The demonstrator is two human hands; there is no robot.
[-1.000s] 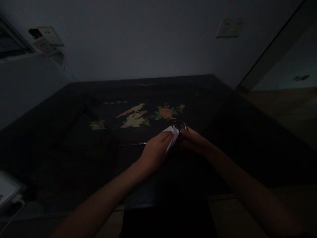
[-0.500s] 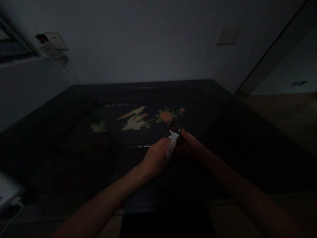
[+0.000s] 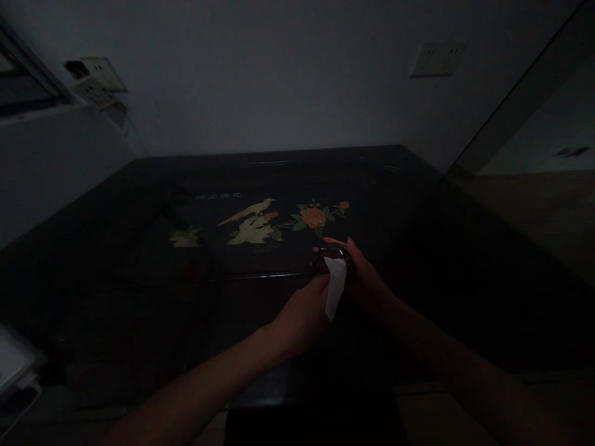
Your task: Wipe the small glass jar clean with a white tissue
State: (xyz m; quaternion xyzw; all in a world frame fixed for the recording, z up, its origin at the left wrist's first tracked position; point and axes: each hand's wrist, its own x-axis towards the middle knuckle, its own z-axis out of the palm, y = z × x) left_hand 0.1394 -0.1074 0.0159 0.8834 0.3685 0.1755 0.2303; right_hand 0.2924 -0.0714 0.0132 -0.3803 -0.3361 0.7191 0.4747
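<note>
The scene is very dark. My left hand (image 3: 304,316) is closed on a small white tissue (image 3: 335,292) and presses it against a small dark shiny object (image 3: 331,257). My right hand (image 3: 365,282) wraps round that object from the right, its fingers curled over the top. I cannot make out what the object is. Both hands meet above a black lacquered table (image 3: 418,223).
The table top bears a painted bird (image 3: 251,222) and an orange flower (image 3: 312,217). Wall sockets (image 3: 95,80) sit at the upper left and a switch plate (image 3: 437,59) at the upper right. A pale object (image 3: 13,362) lies at the left edge.
Both hands have drawn slightly toward me and to the right with the object. The tissue has shifted from the object's top down its near side.
</note>
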